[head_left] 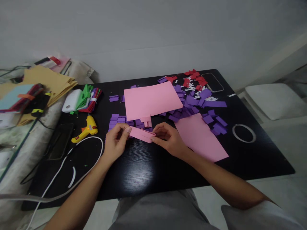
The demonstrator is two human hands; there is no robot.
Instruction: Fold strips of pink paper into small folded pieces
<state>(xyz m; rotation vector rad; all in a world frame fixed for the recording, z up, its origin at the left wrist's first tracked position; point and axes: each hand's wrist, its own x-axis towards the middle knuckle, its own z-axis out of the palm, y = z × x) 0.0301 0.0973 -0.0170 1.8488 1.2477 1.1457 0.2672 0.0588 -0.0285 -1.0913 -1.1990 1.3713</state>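
Note:
Above the dark table I hold a folded pink paper strip (141, 134) between both hands. My left hand (116, 140) pinches its left end between thumb and fingers. At the strip's right end my right hand (169, 139) grips with thumb and curled fingers. Just beyond lies a small folded pink piece (146, 121), against the lower edge of a large pink sheet (151, 99). A second pink sheet (200, 136) lies beside and partly under my right forearm. Folded purple pieces (117, 119) sit behind my left hand, some hidden by it.
A yellow glue gun (86, 129) with a white cable (102, 145) lies left, near a dark phone (59, 140). Green paper strips (85, 97) rest behind it. At right are more purple pieces (194, 100), red pieces (196, 78) and a ring-shaped roll (244, 133).

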